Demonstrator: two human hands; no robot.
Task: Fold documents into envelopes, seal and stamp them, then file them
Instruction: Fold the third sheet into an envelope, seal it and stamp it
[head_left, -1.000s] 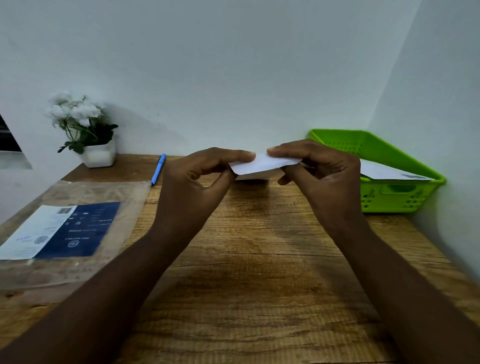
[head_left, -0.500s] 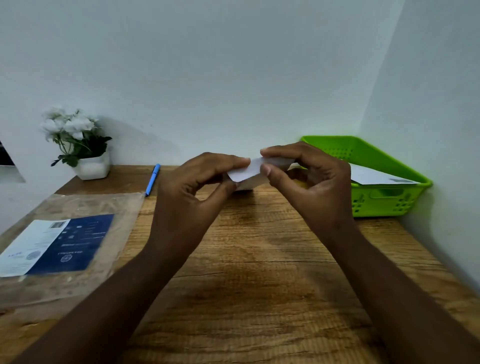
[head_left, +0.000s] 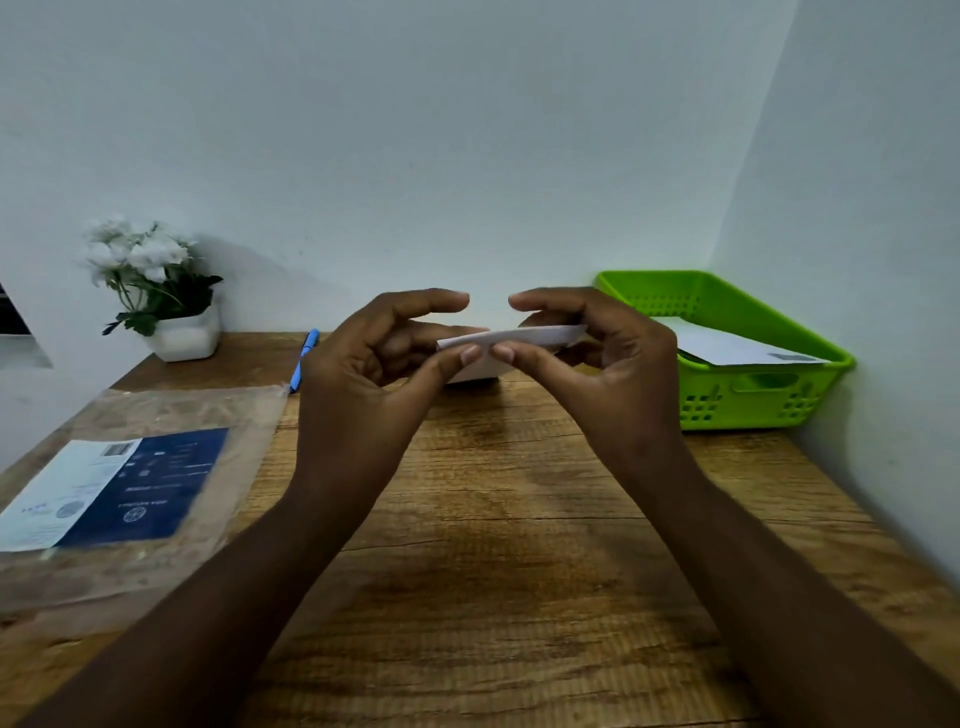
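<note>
A small folded white paper (head_left: 524, 336) is held edge-on above the wooden desk (head_left: 519, 545), between both hands. My left hand (head_left: 363, 384) pinches its left end with thumb and middle fingers, the index finger lifted above it. My right hand (head_left: 613, 374) pinches the paper's middle and right part with thumb below and fingers behind; its index finger is raised too. The two thumb tips nearly touch under the paper. A white envelope (head_left: 737, 347) lies in the green basket (head_left: 753, 400) at the right.
A clear plastic packet with a blue and white label (head_left: 124, 488) lies on the desk at the left. A blue pen (head_left: 304, 358) lies behind it. A white pot of white flowers (head_left: 156, 291) stands in the back left corner. Walls close the back and right.
Both index fingers have lifted off the paper and spread apart. The paper now shows more to the right, and both thumbs have met beneath it.
</note>
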